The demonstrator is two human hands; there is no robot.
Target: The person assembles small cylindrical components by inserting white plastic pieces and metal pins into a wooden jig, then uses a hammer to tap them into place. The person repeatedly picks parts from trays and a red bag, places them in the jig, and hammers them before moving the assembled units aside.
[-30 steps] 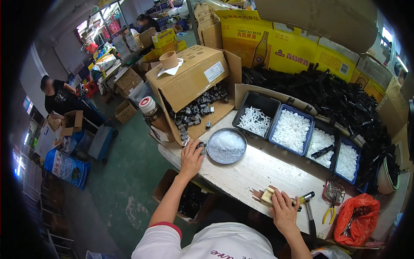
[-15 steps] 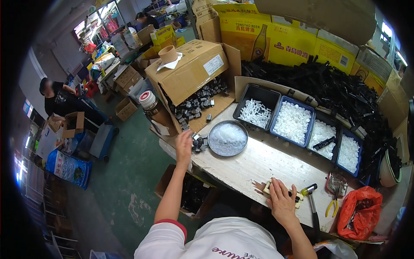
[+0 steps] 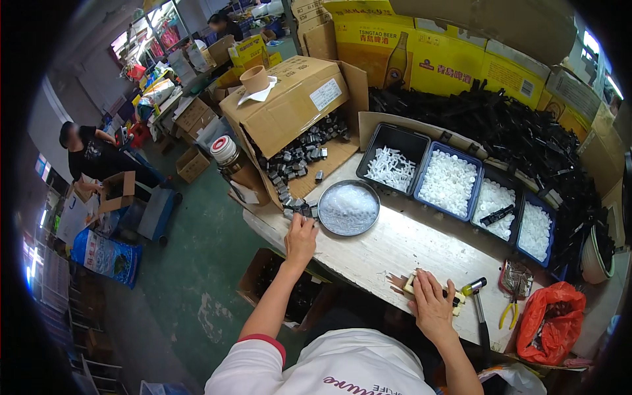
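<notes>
My left hand [image 3: 301, 241] reaches to the table's left edge, its fingers bent together over small grey metal parts [image 3: 302, 209]. Whether a part sits between the fingertips is hidden. Just right of these parts stands a round metal tray [image 3: 352, 232] with clear plastic-like material [image 3: 349, 204] in it. My right hand [image 3: 434, 309] lies with stretched fingers over a cream-coloured block [image 3: 409, 286] near the front edge, covering much of it. Beside that block lies a small hammer [image 3: 480, 313] with a yellow-and-black head.
A carton [image 3: 289, 105] spills metal parts at the back left, beside a flask [image 3: 227, 155]. Bins of white plastic pieces [image 3: 447, 181] line the back, before a heap of black parts [image 3: 487, 125]. Yellow-handled pliers [image 3: 508, 315] and a red bag [image 3: 550, 322] are at right.
My left hand has moved right and down onto the metal parts, its fingers now bent over them. My right hand stays on the cream block.
</notes>
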